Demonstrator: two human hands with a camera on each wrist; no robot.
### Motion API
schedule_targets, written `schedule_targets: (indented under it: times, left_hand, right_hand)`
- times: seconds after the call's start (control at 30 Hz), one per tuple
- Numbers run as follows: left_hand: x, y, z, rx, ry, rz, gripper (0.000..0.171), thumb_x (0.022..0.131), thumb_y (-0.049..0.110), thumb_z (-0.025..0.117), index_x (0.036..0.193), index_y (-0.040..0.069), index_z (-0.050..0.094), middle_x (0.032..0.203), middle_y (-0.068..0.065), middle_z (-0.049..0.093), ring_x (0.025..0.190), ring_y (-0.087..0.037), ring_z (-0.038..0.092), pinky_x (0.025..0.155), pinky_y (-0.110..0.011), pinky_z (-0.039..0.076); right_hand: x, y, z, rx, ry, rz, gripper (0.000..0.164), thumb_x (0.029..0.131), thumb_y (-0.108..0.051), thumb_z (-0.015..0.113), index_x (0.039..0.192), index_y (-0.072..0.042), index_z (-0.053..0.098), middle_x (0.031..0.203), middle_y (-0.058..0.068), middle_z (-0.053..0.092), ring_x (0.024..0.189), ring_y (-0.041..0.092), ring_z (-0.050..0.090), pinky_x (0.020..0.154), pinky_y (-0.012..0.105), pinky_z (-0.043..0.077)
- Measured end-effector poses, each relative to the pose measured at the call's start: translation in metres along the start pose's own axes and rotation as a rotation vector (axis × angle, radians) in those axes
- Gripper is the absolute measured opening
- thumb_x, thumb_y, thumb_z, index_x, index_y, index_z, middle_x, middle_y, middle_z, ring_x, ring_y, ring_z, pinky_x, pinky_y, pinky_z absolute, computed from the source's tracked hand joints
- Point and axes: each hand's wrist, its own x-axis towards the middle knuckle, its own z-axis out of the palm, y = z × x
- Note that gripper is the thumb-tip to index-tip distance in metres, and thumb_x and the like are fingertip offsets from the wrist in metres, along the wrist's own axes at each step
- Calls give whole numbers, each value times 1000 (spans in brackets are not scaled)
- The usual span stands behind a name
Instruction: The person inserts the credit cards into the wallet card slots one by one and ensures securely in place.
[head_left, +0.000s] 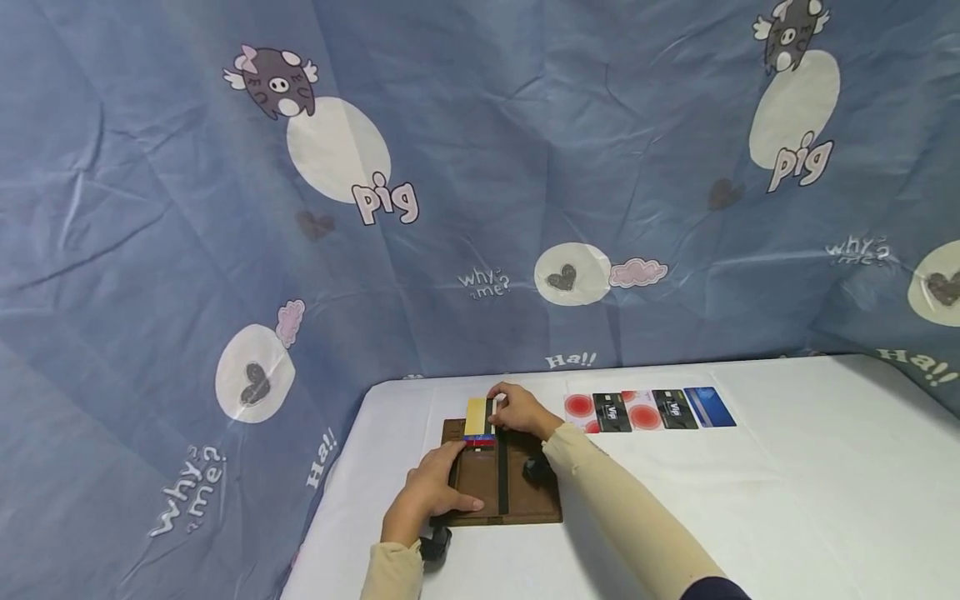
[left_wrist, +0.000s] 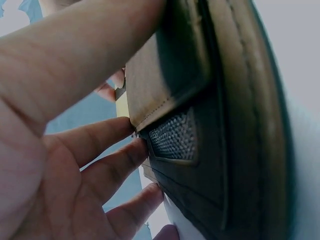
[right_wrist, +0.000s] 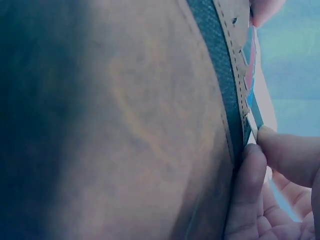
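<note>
A brown wallet [head_left: 531,500] lies unfolded on the white table, with a dark strip down its middle. My left hand [head_left: 431,490] rests on its left half, thumb and fingers spread; in the left wrist view the fingertips [left_wrist: 137,150] touch the wallet near a mesh window. At the upper left pocket, my right hand [head_left: 519,410] pinches the right edge of a yellow card [head_left: 477,414]. The card stands partly above the pocket, over blue and red card edges [head_left: 480,442]. In the right wrist view the thumb and finger pinch that card's edge [right_wrist: 253,125].
To the right of the wallet lies a row of cards: red-and-white patterned cards [head_left: 643,415], black VIP cards [head_left: 613,412] and a blue card [head_left: 709,407]. A blue printed cloth [head_left: 480,333] hangs behind the white table [head_left: 787,500].
</note>
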Motion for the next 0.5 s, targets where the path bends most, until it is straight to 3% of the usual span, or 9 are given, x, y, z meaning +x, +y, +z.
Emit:
schedule_targets:
  times: [0.3,0.5]
  left_hand:
    - [0,3,-3,15,1,-2,99,63,36,94,145,10,45,149,-16,47,137,-41,42,101,-70,34]
    - [-2,2,-3,8,4,-2,99,63,35,94,145,9,45,149,-18,47,137,-42,41,101,-70,33]
  right_hand:
    - [-3,-4,0,-97,-7,-28,34,77,-4,80,108,-4,66,67,-3,55,59,8,48,55,20,39]
    - [-12,-8,4,-161,-11,-41,29,78,-7,80,104,-3,67,73,-3,55,65,10,49,58,21,39]
